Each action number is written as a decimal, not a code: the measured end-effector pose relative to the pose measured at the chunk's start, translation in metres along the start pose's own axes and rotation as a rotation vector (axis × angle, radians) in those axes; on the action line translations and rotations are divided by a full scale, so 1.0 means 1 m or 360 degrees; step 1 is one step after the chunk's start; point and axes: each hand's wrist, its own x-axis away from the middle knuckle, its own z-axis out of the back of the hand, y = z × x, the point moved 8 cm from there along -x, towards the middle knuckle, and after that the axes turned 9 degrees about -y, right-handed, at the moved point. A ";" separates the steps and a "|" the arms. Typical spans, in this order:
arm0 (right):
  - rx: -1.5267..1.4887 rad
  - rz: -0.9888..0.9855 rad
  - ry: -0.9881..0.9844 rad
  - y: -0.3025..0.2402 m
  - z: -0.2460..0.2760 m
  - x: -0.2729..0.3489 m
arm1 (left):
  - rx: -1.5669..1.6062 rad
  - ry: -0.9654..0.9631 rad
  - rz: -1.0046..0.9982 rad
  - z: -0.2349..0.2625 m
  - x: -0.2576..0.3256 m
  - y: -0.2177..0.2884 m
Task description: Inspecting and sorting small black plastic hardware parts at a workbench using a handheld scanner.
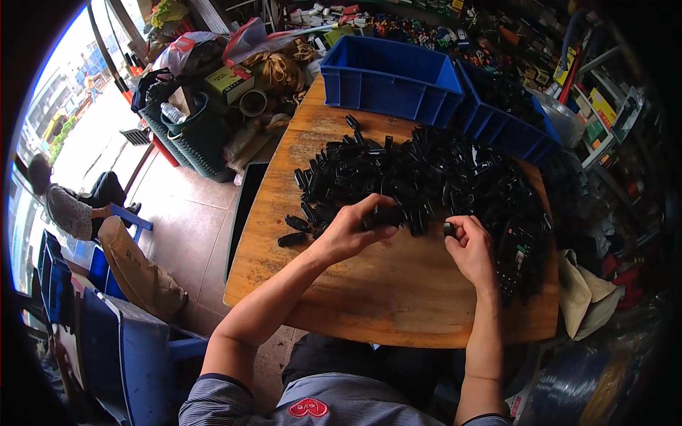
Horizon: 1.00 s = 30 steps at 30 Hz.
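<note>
Over the near side of a heap of small black plastic parts, my left hand has its fingers closed around a black part. The exact kind of this part cannot be made out. To its right, my right hand pinches a small dark piece between thumb and fingers. The two hands are apart, with bare wood between them. Both stay above a wooden table, and the heap spreads across its far and right side. A few parts lie loose left of the heap.
Two blue plastic crates stand at the table's far edge; the right one contains black parts. Dark green baskets and bags crowd the floor at left. A person sits near the doorway. Cluttered shelving rises at right.
</note>
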 end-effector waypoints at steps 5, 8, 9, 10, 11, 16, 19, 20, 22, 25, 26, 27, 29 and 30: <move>0.0160 0.0111 0.0092 0.004 0.000 0.003 | 0.0016 -0.0038 -0.0039 -0.001 0.000 0.001; 0.0024 0.0051 0.0156 0.004 0.009 0.002 | -0.0047 -0.0051 0.0016 -0.002 -0.001 0.001; 0.0133 0.0121 0.0159 0.001 0.012 0.002 | -0.0073 -0.0061 0.0069 -0.002 -0.002 -0.002; 0.0243 0.0192 0.0159 0.000 0.014 0.002 | -0.0100 -0.0070 0.0121 -0.003 -0.003 -0.005; 0.0229 0.0168 0.0090 0.004 0.010 0.000 | -0.0075 -0.0068 0.0036 -0.002 -0.004 -0.006; 0.0053 0.0174 0.0315 0.002 0.021 0.000 | -0.0219 -0.0097 -0.0063 -0.007 -0.003 -0.003; -0.1251 -0.0037 -0.0062 0.002 0.003 0.003 | -0.0190 -0.0125 -0.0117 -0.010 -0.002 0.003; -0.1546 0.0016 -0.0109 -0.003 -0.002 0.005 | -0.0190 -0.0114 -0.0114 -0.011 -0.002 0.005; -0.1765 0.0011 -0.0174 -0.019 -0.017 0.008 | -0.0404 -0.0162 -0.0193 -0.015 0.000 0.010; -0.1943 -0.0051 -0.0422 -0.032 -0.040 0.013 | -0.0406 -0.0178 -0.0274 -0.019 0.001 0.013; -0.1932 -0.0059 -0.0483 -0.029 -0.048 0.012 | -0.0438 -0.0174 -0.0326 -0.019 0.001 0.017; -0.1881 0.0010 -0.0521 -0.031 -0.051 0.011 | -0.0439 -0.0181 -0.0329 -0.020 0.001 0.017; -0.1852 -0.0006 -0.0459 -0.033 -0.050 0.011 | -0.0325 -0.0193 -0.0229 -0.018 0.002 0.012; -0.1823 -0.0023 -0.0407 -0.035 -0.048 0.011 | -0.0329 -0.0185 -0.0226 -0.017 0.002 0.012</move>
